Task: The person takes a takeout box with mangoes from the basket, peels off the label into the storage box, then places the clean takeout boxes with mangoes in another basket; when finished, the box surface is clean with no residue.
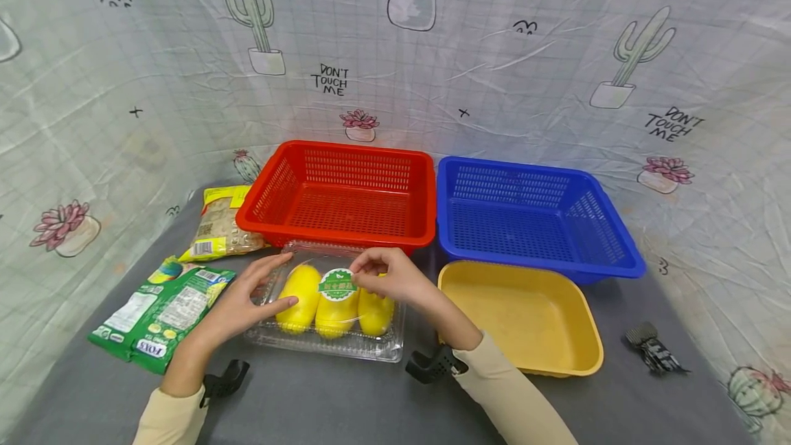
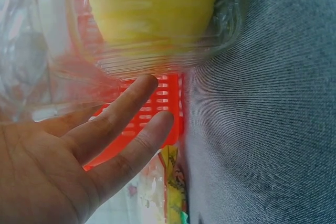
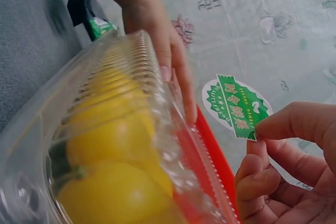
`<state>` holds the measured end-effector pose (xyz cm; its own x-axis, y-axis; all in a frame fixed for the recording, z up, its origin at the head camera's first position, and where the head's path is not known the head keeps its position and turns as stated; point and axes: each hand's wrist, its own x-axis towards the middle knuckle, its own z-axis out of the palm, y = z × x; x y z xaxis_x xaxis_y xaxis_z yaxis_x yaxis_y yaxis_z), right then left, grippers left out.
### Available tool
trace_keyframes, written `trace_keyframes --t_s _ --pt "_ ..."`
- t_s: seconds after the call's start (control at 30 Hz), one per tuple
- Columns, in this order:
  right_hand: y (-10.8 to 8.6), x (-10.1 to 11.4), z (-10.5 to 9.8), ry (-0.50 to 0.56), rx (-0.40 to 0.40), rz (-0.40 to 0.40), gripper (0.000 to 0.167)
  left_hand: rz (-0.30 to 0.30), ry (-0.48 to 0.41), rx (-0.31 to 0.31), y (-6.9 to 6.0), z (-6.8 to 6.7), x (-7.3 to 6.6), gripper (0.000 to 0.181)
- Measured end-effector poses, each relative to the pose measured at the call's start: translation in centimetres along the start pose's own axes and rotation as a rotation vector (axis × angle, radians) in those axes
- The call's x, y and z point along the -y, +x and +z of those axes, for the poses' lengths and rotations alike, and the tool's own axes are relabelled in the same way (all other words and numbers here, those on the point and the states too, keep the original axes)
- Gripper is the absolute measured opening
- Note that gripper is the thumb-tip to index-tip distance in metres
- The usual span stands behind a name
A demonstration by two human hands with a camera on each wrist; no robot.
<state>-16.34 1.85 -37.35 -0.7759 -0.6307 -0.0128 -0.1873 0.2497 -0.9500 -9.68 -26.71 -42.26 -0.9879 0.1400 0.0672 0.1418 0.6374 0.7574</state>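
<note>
A clear plastic clamshell box [image 1: 290, 343] holds three elongated yellow fruits [image 1: 299, 294], also seen close up in the right wrist view. My left hand [image 1: 237, 304] lies along the box's left side, thumb over the lid and fingers extended. In the left wrist view, those fingers [image 2: 113, 129] look straight and spread beside the plastic wall. Between thumb and forefinger, my right hand [image 1: 389, 275] pinches the edge of a round green-and-white sticker [image 3: 233, 106]. The right wrist view shows this sticker raised off the lid.
Behind the box stand a red basket [image 1: 346, 233] and a blue basket [image 1: 544, 263]. To the right are a yellow tub [image 1: 519, 321] and a small dark bundle [image 1: 655, 347]. A green snack packet [image 1: 163, 311] and a yellow-and-clear bag [image 1: 222, 222] lie left.
</note>
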Motion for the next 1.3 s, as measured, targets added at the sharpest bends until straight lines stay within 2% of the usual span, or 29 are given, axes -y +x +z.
trace_keyframes --t_s 0.27,0.6,1.03,1.3 --pt "-0.9 -0.1 -1.4 0.008 -0.010 -0.009 0.014 0.007 0.001 0.001 0.0 -0.1 0.2 0.075" --pt "-2.2 0.2 -3.5 -0.067 0.026 -0.036 0.012 0.023 -0.008 0.010 -0.3 -0.7 0.1 0.074" --pt "-4.7 -0.7 -6.7 -0.179 0.066 0.024 0.009 0.033 -0.013 0.010 0.0 -0.4 0.1 0.074" --pt "-6.6 -1.6 -8.7 -0.185 0.050 0.034 0.011 0.036 -0.008 0.013 0.2 -0.2 0.1 0.074"
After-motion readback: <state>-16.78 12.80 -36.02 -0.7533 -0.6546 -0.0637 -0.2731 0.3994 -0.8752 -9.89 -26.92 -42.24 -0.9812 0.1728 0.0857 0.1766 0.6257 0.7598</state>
